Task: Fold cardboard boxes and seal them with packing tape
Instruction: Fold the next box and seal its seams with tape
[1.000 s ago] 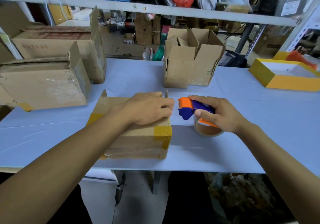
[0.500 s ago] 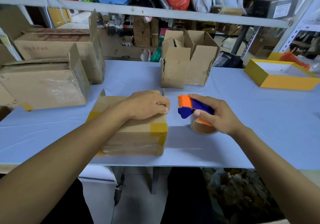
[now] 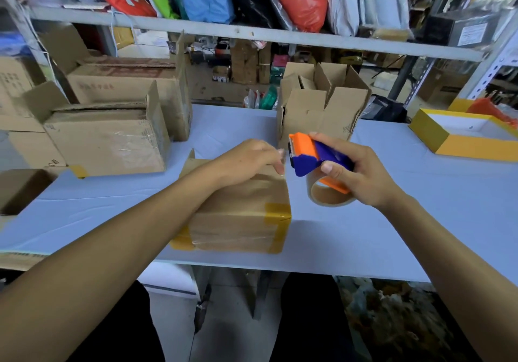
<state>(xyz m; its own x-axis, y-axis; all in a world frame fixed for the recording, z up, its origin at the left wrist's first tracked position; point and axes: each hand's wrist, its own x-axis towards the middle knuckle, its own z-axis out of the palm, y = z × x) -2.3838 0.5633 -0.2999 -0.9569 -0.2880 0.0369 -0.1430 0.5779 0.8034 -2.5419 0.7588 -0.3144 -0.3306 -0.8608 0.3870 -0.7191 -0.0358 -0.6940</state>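
One closed cardboard box (image 3: 241,210) sat at the table's (image 3: 364,235) front edge under the flat, unclenched left hand (image 3: 249,157); the right hand (image 3: 353,174) gripped one tape dispenser (image 3: 311,157)

Box (image 3: 241,204): matt brown corrugated cardboard, glossy clear film and yellow tape at corners. Tape dispenser (image 3: 311,157): smooth orange and blue plastic, cardboard-cored roll. Table (image 3: 392,238): smooth, matt pale blue covering, lightly creased.
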